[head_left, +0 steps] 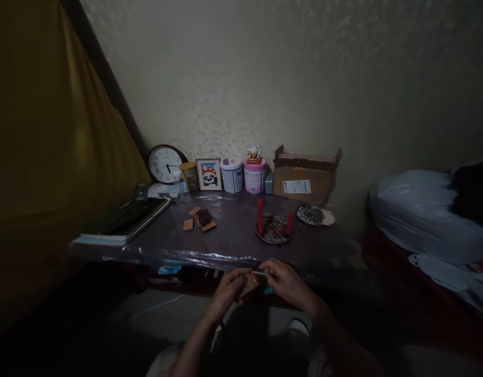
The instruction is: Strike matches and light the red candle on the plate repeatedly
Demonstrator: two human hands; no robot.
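My left hand [229, 287] is closed around a small tan matchbox [249, 285], with a band of red showing at its open end. Beside it, my right hand [283, 280] pinches a thin pale matchstick [259, 273] that points toward the box. Both hands are in front of the table's near edge. On the table past them, a metal plate [273, 242] holds dark and pale bits. A tall red candle [260, 217] stands upright on that plate, and a shorter red candle [290, 223] leans at its right side.
Several small boxes [204, 219] lie left of centre on the plastic-covered table [226, 238]. A second plate [310, 214] holds dark bits and pale sticks. Along the wall stand a clock [166, 164], a framed panda picture [209, 174], tubs [231, 177] and a cardboard box [304, 180].
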